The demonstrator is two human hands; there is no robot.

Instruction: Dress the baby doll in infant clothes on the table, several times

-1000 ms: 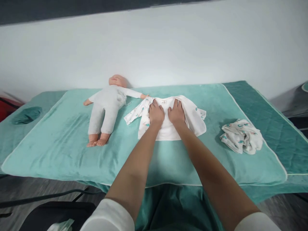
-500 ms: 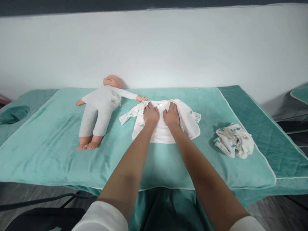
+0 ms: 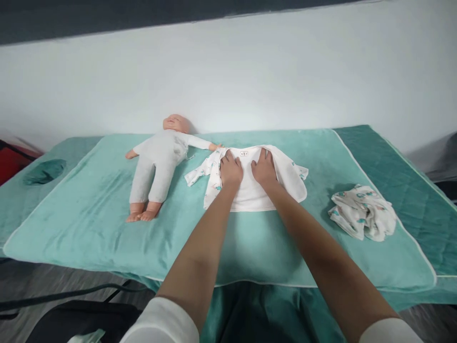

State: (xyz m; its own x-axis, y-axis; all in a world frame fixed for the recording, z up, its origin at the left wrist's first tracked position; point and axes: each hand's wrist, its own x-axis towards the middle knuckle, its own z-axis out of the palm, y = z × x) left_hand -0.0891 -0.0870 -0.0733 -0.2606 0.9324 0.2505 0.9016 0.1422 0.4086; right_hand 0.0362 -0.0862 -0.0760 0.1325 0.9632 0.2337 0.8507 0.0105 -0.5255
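Observation:
A small white baby shirt [image 3: 252, 201] with a colored print lies spread with its front opened out, its inside and neck label facing up. My left hand [image 3: 231, 170] rests flat on the left side of the shirt, fingers spread toward the collar. On the right side, my right hand [image 3: 264, 168] presses down in the same way, its fingers apart. To the left lies a baby doll [image 3: 157, 155] in a white cloth body, on its back, one of its hands close to the shirt's collar. A crumpled printed garment [image 3: 362, 212] lies to the right.
Everything lies on a light green sheet [image 3: 89, 205] over a darker quilted bed [image 3: 389, 166] with a face hole [image 3: 44, 171] at the left. A white wall [image 3: 228, 81] stands behind. A black seat or bag [image 3: 85, 319] is at lower left.
The camera view has shifted and tilted slightly, so things appear farther right. Both hands stay on the shirt, their fingers slightly rearranged near the collar; the label shows more clearly.

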